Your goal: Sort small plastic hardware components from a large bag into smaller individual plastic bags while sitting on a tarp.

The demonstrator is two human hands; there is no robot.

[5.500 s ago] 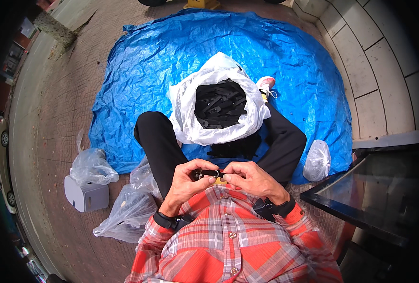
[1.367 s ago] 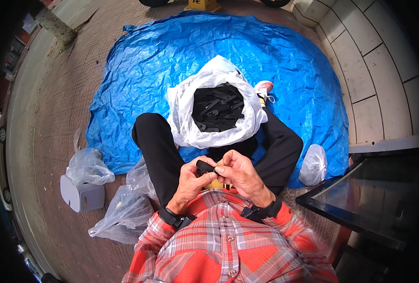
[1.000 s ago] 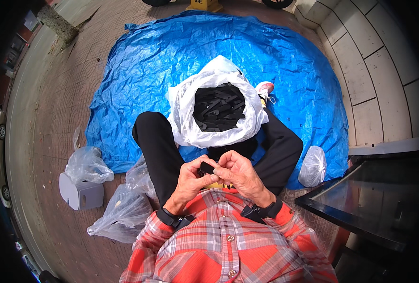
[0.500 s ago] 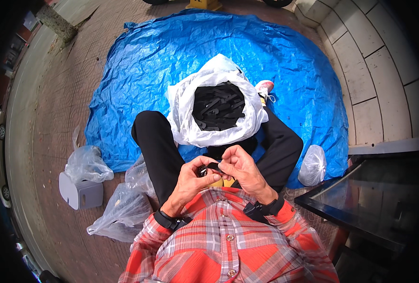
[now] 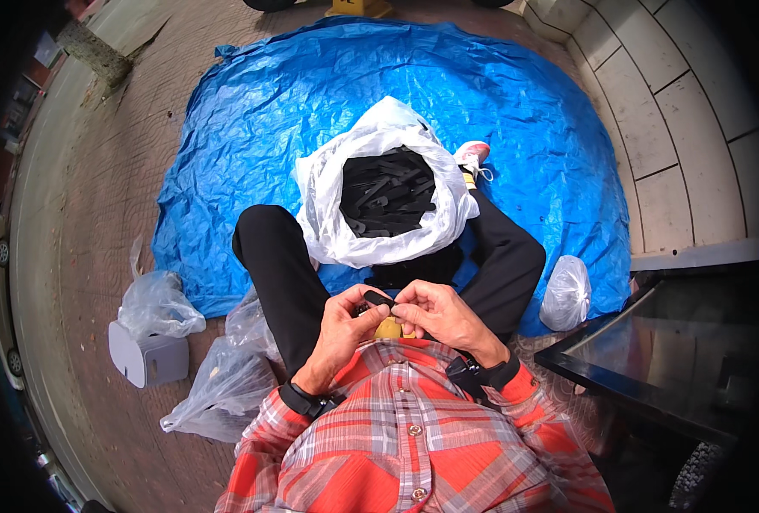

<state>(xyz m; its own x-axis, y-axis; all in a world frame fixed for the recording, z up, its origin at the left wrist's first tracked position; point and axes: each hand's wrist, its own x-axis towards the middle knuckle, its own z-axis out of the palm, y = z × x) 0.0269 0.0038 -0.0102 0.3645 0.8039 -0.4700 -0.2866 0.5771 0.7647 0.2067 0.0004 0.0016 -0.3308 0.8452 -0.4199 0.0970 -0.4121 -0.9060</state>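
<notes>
Close to my body, my left hand point(image 5: 345, 325) is closed around a small flat black strip point(image 5: 379, 298) with a rounded end. My right hand point(image 5: 437, 315) pinches the strip's other end, its fingertips nearly meeting the left ones. Part of the strip is hidden by my fingers. Just beyond my hands, between my legs, stands an open white plastic bag point(image 5: 315, 205), its rim rolled outward. Many similar black strips point(image 5: 388, 192) fill it. Dark material point(image 5: 418, 272) lies between the bag and my hands, too dark to make out. Something yellow point(image 5: 388, 329) shows below my fingers.
A crumpled blue tarp point(image 5: 259, 111) lies under my legs. At left are a pale grey plastic box point(image 5: 153, 359) and clear plastic bags point(image 5: 221, 389). A tied whitish bag point(image 5: 565, 295) sits at right, near a dark glossy panel point(image 5: 653, 342) and a tiled wall point(image 5: 653, 171).
My right hand has lowered slightly and its fingers have curled in closer to the strip. More of the strip's rounded end now shows above my left fingers. The whole view has shifted slightly.
</notes>
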